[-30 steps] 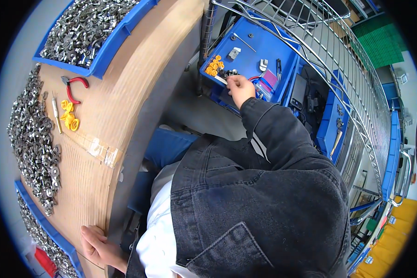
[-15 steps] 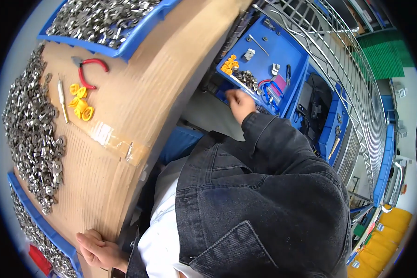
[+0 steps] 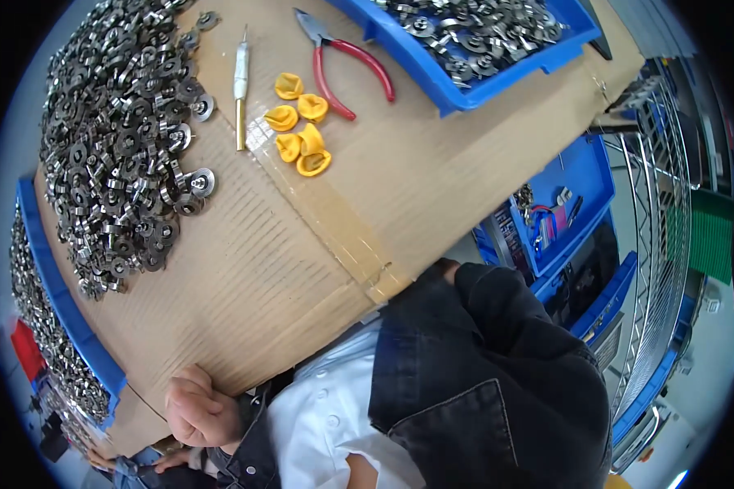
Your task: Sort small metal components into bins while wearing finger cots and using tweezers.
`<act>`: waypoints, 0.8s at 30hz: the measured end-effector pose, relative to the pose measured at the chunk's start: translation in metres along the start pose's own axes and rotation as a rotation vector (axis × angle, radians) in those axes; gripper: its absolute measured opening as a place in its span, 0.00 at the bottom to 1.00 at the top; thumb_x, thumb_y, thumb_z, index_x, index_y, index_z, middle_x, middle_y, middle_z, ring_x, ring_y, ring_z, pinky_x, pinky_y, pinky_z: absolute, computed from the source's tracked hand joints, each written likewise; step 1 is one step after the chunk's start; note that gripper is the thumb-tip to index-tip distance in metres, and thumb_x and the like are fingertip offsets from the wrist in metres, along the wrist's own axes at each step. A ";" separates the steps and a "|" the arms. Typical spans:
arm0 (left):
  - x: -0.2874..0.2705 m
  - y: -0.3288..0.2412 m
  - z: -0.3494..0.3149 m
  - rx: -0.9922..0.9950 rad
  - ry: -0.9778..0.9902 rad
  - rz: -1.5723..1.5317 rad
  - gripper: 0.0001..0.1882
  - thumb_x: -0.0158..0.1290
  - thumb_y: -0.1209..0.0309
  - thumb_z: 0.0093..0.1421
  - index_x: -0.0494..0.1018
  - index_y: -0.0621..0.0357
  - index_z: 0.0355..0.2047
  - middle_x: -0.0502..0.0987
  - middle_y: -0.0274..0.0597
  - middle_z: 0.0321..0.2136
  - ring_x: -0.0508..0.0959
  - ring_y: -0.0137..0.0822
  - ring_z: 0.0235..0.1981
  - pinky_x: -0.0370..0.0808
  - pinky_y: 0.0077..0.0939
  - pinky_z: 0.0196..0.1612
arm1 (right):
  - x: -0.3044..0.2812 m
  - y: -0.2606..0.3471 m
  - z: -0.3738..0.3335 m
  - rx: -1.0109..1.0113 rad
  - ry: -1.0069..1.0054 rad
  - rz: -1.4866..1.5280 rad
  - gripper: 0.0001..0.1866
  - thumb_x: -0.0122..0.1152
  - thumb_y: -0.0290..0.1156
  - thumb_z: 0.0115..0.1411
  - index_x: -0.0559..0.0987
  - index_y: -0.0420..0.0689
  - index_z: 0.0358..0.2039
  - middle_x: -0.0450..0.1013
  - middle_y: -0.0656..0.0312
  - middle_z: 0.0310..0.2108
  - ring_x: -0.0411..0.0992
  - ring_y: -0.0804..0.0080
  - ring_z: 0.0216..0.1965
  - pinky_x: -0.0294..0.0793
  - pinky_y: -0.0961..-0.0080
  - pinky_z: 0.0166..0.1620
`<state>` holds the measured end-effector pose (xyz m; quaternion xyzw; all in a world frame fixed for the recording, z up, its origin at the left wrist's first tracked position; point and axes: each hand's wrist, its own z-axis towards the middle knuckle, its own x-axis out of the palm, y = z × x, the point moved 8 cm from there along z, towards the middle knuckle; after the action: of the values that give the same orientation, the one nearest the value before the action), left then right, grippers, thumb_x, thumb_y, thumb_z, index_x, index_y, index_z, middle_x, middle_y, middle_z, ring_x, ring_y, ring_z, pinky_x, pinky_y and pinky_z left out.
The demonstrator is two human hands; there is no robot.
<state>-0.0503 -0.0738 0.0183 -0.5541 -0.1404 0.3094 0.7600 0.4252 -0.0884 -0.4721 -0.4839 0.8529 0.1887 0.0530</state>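
Note:
My left hand rests at the near edge of the cardboard-covered table. Its fingers are curled in, and nothing shows in them. Only a dark sliver of my right hand appears by the table's edge; its fingers are hidden. Across the board lie several yellow rubber finger cots, red-handled cutting pliers and a pen-like tool with a thin tip and brass-coloured end. Left of these spreads a large heap of small round metal parts. Neither hand touches any of them.
Blue bins of metal parts stand at the back and left. Below the table on the right, a blue tray holds small parts and tools beside a wire rack. Another person's hand shows at the lower left.
The view has swung left toward the table. My right hand has left the blue tray and come back to the table's edge. My left hand stays curled at the table's near edge.

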 end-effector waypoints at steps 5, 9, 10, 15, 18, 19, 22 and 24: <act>0.002 -0.004 -0.003 0.058 0.021 0.013 0.21 0.38 0.81 0.59 0.53 0.51 0.10 0.57 0.34 0.15 0.53 0.28 0.17 0.52 0.22 0.22 | -0.019 0.001 -0.065 0.051 -0.031 -0.009 0.24 0.50 0.44 0.62 0.77 0.40 0.51 0.75 0.49 0.48 0.73 0.53 0.48 0.70 0.66 0.53; 0.006 -0.018 -0.005 0.190 0.000 0.130 0.16 0.37 0.84 0.53 0.55 0.52 0.13 0.57 0.33 0.16 0.54 0.29 0.19 0.53 0.23 0.23 | 0.003 -0.062 -0.047 -0.049 0.068 0.294 0.23 0.53 0.43 0.61 0.77 0.40 0.50 0.76 0.51 0.47 0.74 0.55 0.47 0.71 0.68 0.51; 0.003 -0.019 -0.007 0.195 -0.018 0.129 0.16 0.37 0.85 0.54 0.55 0.52 0.14 0.58 0.33 0.16 0.54 0.29 0.19 0.54 0.23 0.23 | 0.002 -0.066 -0.044 -0.059 0.081 0.272 0.23 0.53 0.43 0.61 0.77 0.40 0.50 0.76 0.51 0.47 0.74 0.55 0.47 0.71 0.68 0.51; -0.003 -0.014 -0.017 0.064 -0.081 0.114 0.17 0.41 0.79 0.62 0.60 0.55 0.14 0.63 0.35 0.18 0.57 0.28 0.19 0.59 0.22 0.26 | -0.035 -0.008 -0.075 -0.182 -0.115 0.070 0.21 0.55 0.40 0.60 0.78 0.40 0.48 0.77 0.53 0.44 0.75 0.58 0.44 0.72 0.71 0.49; -0.003 -0.037 -0.028 0.040 -0.061 0.276 0.18 0.44 0.75 0.65 0.64 0.58 0.16 0.66 0.37 0.19 0.61 0.27 0.20 0.62 0.21 0.26 | -0.060 0.044 -0.091 -0.290 -0.249 -0.029 0.19 0.57 0.38 0.60 0.79 0.40 0.48 0.78 0.54 0.42 0.75 0.60 0.42 0.72 0.73 0.48; 0.000 -0.042 -0.031 0.038 0.005 0.330 0.18 0.45 0.74 0.66 0.66 0.60 0.16 0.68 0.37 0.20 0.64 0.27 0.20 0.63 0.20 0.27 | -0.067 0.061 -0.098 -0.323 -0.297 -0.060 0.19 0.57 0.37 0.60 0.79 0.40 0.47 0.78 0.54 0.41 0.75 0.61 0.42 0.72 0.73 0.48; -0.001 -0.067 -0.045 0.010 0.041 0.325 0.16 0.47 0.75 0.65 0.68 0.61 0.17 0.68 0.37 0.20 0.66 0.28 0.21 0.65 0.20 0.28 | -0.075 0.096 -0.110 -0.392 -0.261 0.054 0.17 0.56 0.35 0.62 0.78 0.39 0.48 0.78 0.54 0.41 0.75 0.63 0.41 0.73 0.75 0.46; 0.004 -0.075 -0.053 -0.038 0.108 0.301 0.14 0.48 0.77 0.64 0.70 0.61 0.19 0.69 0.38 0.20 0.68 0.28 0.22 0.66 0.19 0.29 | -0.079 0.115 -0.119 -0.420 -0.223 0.181 0.16 0.54 0.33 0.63 0.78 0.39 0.49 0.77 0.55 0.42 0.75 0.66 0.41 0.74 0.77 0.45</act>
<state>0.0055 -0.1261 0.0690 -0.5989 -0.0207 0.3868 0.7009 0.3807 -0.0162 -0.3095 -0.3823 0.8236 0.4181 0.0282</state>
